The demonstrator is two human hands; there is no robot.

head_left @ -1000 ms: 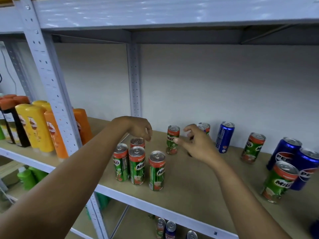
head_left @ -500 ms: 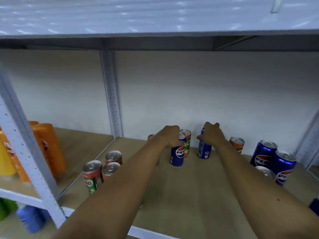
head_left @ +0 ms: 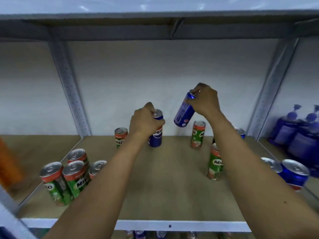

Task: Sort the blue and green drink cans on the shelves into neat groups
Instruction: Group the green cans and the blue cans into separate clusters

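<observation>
Right hand [head_left: 204, 100] now grips a tilted blue aluminium drink can [head_left: 183, 112], lifted clear of the brown shelf board [head_left: 165, 183]. Left hand [head_left: 145, 121] clasps an upright blue cola can [head_left: 156, 133] still standing there. Suggests both bound for the blue cluster [head_left: 291, 171] at right.

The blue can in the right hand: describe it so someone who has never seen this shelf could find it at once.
Look at the brown shelf board, then up past its back middle. There the right hand grips a slim blue can by its top. Unlike every other can, it hangs tilted in the air, clear of the board, while the Pepsi can in the left hand is upright.
</observation>
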